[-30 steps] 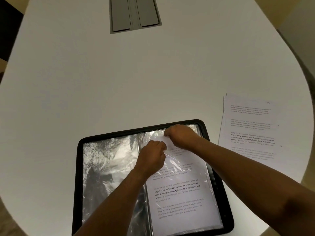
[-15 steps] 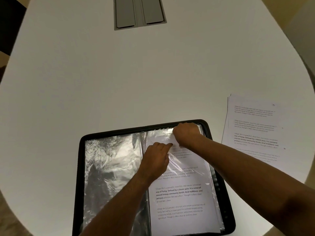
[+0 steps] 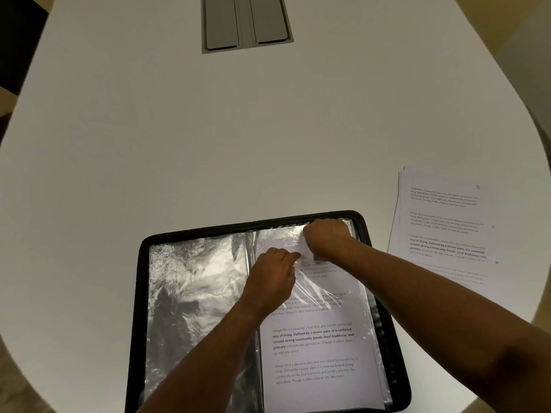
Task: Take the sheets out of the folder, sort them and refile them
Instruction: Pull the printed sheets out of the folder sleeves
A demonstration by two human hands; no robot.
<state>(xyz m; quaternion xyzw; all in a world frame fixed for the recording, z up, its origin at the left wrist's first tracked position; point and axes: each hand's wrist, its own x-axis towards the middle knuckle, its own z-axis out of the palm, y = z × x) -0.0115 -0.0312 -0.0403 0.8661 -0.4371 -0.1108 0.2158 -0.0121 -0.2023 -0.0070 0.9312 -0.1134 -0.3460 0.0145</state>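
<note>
A black display folder [image 3: 137, 323] lies open at the near edge of the white table. Its left page is an empty, crinkled clear sleeve [image 3: 193, 308]. The right sleeve holds a printed sheet [image 3: 316, 353]. My right hand [image 3: 326, 238] pinches the sheet's top edge at the sleeve's mouth. My left hand [image 3: 272, 278] pinches the clear plastic just below, holding the sleeve. A stack of loose printed sheets [image 3: 441, 231] lies on the table to the right of the folder.
The white table [image 3: 208, 138] has a rounded right end and a grey cable hatch [image 3: 246, 22] set in at the far middle. The stack of sheets lies close to the table's right edge.
My right hand has drawn the sheet's top edge a little further up and right at the sleeve's mouth. My left hand stays on the plastic.
</note>
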